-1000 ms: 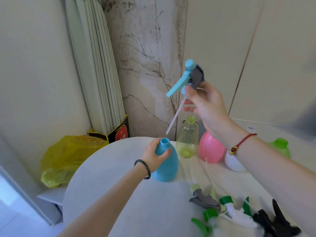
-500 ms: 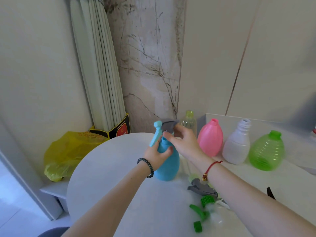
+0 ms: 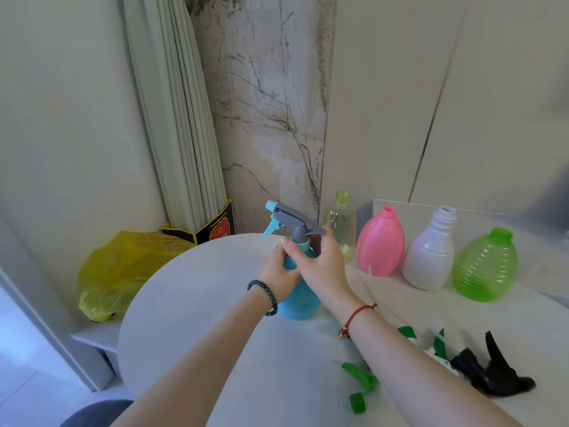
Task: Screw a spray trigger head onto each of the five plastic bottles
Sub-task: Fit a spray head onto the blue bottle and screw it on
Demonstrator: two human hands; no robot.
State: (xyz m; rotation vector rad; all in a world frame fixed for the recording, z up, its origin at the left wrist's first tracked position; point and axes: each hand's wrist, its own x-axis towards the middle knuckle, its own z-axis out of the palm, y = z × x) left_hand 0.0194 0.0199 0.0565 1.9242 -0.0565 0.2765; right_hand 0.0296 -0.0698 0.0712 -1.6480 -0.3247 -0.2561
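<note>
Head view: I log left hand (image 3: 278, 272) curled round the shoulder of the blue bottle (image 3: 300, 300), which stands upright. Right hand (image 3: 320, 263) touches it, fingers and thumb wrapped on the collar of the trigger head (image 3: 289, 221) seated on the neck. Beyond the right hand stand, open-necked, clear bottle (image 3: 340, 223), pink bottle (image 3: 381, 241), white bottle (image 3: 429, 251) and green bottle (image 3: 483, 266).
</note>
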